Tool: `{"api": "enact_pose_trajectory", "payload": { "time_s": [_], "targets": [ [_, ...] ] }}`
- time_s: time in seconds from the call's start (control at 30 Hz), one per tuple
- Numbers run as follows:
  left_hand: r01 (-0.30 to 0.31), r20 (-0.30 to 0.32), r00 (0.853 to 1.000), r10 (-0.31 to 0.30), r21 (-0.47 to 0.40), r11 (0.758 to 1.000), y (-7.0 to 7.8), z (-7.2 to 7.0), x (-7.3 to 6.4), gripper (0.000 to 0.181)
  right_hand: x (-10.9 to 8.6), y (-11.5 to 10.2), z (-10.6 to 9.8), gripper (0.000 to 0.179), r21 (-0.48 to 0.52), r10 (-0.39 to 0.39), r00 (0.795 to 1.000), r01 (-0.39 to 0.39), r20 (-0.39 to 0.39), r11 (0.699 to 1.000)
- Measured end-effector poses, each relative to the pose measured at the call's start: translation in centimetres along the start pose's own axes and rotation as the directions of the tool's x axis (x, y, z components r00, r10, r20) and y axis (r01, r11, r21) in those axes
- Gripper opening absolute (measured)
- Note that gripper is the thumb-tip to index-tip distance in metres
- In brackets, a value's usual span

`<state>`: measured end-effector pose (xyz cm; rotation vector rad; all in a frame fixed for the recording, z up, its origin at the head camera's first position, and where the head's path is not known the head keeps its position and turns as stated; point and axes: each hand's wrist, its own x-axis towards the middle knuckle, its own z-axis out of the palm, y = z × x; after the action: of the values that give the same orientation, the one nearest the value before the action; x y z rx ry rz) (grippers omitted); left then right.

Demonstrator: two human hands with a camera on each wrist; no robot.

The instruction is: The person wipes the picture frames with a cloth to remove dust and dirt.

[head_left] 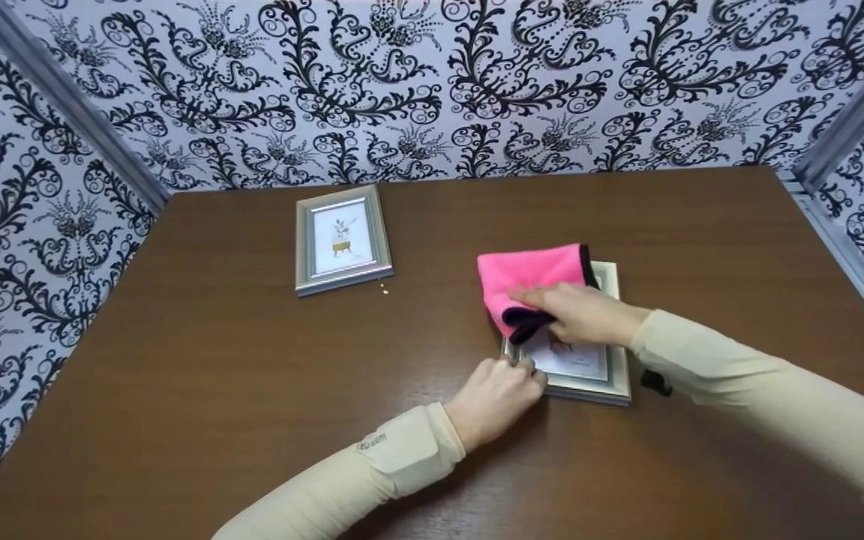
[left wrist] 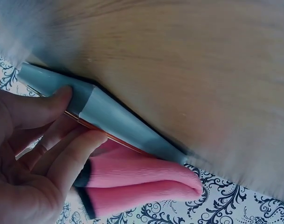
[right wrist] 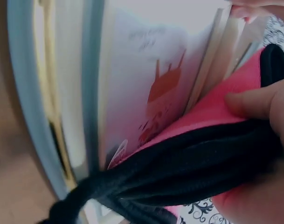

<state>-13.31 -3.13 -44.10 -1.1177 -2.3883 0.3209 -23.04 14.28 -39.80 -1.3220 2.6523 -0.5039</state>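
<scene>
A picture frame [head_left: 618, 379] with a pale silvery border lies on the brown table, partly covered by a folded pink cloth [head_left: 533, 274] with black edging. My right hand [head_left: 589, 313] grips the cloth over the upper part of the frame. In the right wrist view, thumb and fingers hold the bunched cloth [right wrist: 211, 109] against the picture, which shows a reddish-brown stool shape. My left hand [head_left: 496, 397] pinches the frame's near left corner. The left wrist view shows the thumb on the frame's side edge [left wrist: 118, 121] and the fingers on its face.
A second picture frame [head_left: 342, 236] lies at the back left of the table [head_left: 237, 390]. Small white bits [head_left: 385, 289] are beside its near right corner. A small black object [head_left: 655, 382] shows below the right sleeve. Patterned walls [head_left: 432, 82] stand at the back and sides.
</scene>
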Motion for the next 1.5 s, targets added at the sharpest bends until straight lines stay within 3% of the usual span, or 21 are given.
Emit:
{"api": "enact_pose_trajectory", "payload": {
  "time_s": [0.07,0.17,0.23,0.3,0.4,0.5,0.6,0.63,0.73,0.8,0.87,1.0,1.17,1.3,1.43,1.5],
  "targets": [
    [0.001,-0.013,1.000,-0.001,0.003,1.000,0.1,0.1,-0.1,0.009,-0.6,0.0,-0.2,0.056,0.032,-0.024,1.000,0.023,0.009,0.999],
    [-0.014,-0.011,1.000,0.014,0.010,1.000,0.1,0.0,-0.2,0.009,-1.8,-0.1,-0.9,0.054,0.062,0.004,1.000,-0.004,0.012,0.998],
    [-0.028,0.010,1.000,0.028,-0.043,0.999,-0.2,-0.1,-0.2,0.009,-2.8,-0.3,-1.5,0.055,0.054,0.035,0.999,-0.035,-0.015,0.998],
    [-0.027,0.042,0.999,0.034,-0.153,0.988,-0.9,-0.4,-0.1,0.010,-3.8,-0.4,-2.0,0.059,0.026,0.064,0.996,-0.063,-0.055,0.998],
    [0.037,0.079,0.997,-0.016,-0.270,0.962,-2.6,0.0,0.0,0.012,-5.1,-0.7,-2.3,0.058,-0.056,0.066,0.993,-0.072,-0.101,0.996],
    [0.154,0.094,0.987,-0.133,-0.259,0.954,-5.3,2.0,0.6,0.014,-6.2,-1.2,-2.1,0.056,-0.116,0.057,0.992,-0.070,-0.113,0.991],
    [0.271,0.163,0.958,-0.235,-0.260,0.927,-8.2,2.9,2.4,0.009,-7.1,-1.7,-1.2,0.055,-0.135,0.066,0.994,-0.078,-0.093,0.988],
    [0.302,0.192,0.947,-0.256,-0.272,0.914,-9.1,2.5,3.2,0.009,-7.3,-1.9,-0.8,0.055,-0.134,0.070,0.994,-0.081,-0.085,0.988],
    [0.363,0.265,0.921,-0.284,-0.323,0.874,-11.2,1.6,6.1,0.009,-7.6,-2.7,0.3,0.053,-0.134,0.072,0.995,-0.080,-0.067,0.988],
    [0.374,0.279,0.916,-0.288,-0.333,0.866,-11.9,2.3,8.0,0.012,-7.7,-3.3,0.9,0.051,-0.135,0.057,0.996,-0.066,-0.068,0.989],
    [0.389,0.322,0.904,-0.282,-0.342,0.855,-12.2,3.1,9.6,0.013,-7.8,-3.9,1.2,0.052,-0.133,0.039,0.997,-0.047,-0.063,0.990],
    [0.415,0.441,0.864,-0.241,-0.355,0.838,-12.2,4.4,11.8,0.019,-8.1,-4.7,1.8,0.054,-0.129,-0.013,0.998,0.005,-0.060,0.992],
    [0.465,0.536,0.812,-0.229,-0.360,0.809,-11.9,5.4,12.6,0.018,-8.4,-4.7,2.4,0.056,-0.141,-0.090,0.992,0.078,-0.085,0.987],
    [0.473,0.536,0.805,-0.255,-0.320,0.821,-11.5,5.7,12.7,0.019,-8.2,-4.4,2.8,0.059,-0.169,-0.230,0.966,0.209,-0.115,0.963],
    [0.453,0.515,0.815,-0.267,-0.277,0.847,-11.3,6.0,12.6,0.018,-7.8,-4.3,3.3,0.064,-0.235,-0.413,0.907,0.384,-0.084,0.893],
    [0.442,0.509,0.819,-0.264,-0.267,0.857,-11.2,6.1,12.5,0.018,-7.5,-4.4,3.6,0.069,-0.267,-0.444,0.895,0.417,-0.045,0.869]
  ]
}}
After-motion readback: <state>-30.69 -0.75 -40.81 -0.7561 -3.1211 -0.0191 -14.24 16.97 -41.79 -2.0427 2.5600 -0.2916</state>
